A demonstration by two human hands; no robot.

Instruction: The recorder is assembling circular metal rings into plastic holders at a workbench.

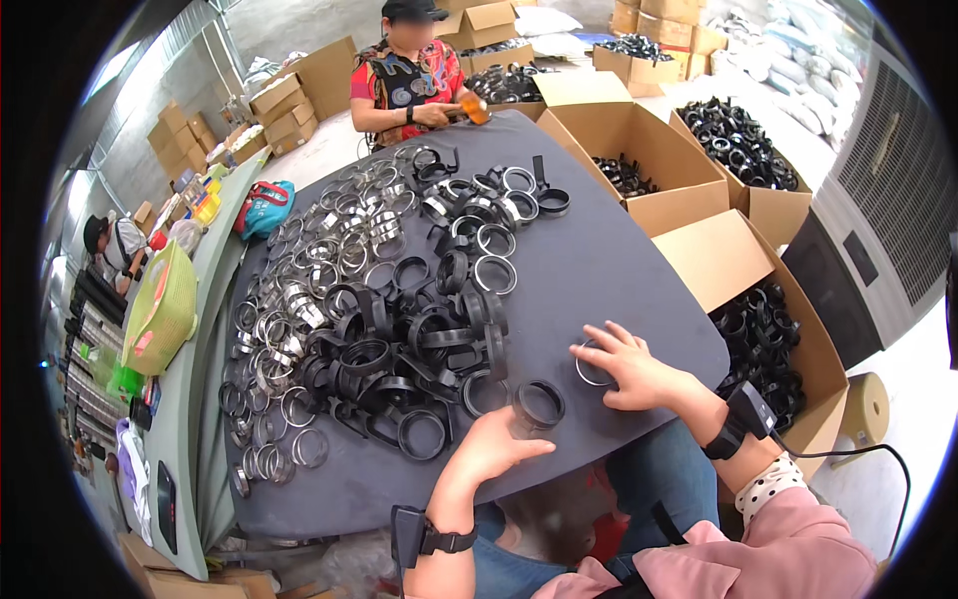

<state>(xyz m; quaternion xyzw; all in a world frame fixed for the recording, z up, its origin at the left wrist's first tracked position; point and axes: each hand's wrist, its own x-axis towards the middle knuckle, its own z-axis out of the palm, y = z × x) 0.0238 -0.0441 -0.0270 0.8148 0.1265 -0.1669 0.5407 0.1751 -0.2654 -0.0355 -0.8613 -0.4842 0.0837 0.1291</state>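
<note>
My left hand (493,445) is at the near edge of the dark table, against the lower left side of a black plastic ring (540,403). Its thumb stretches out below the ring; the other fingers are partly hidden, so a firm grip cannot be confirmed. To the right, my right hand (639,374) has its fingers spread over a thin silver metal ring (593,366), touching it. Another black ring (485,393) lies just beyond my left hand. A heap of black clamp-like rings with tabs (419,434) stands left of it.
Many silver rings (349,250) cover the table's left and far parts. Cardboard boxes (689,210) of black parts line the right side, near a large grey cooler (878,200). Across the table, a person (414,80) holds something orange. A cable runs from my right wrist strap.
</note>
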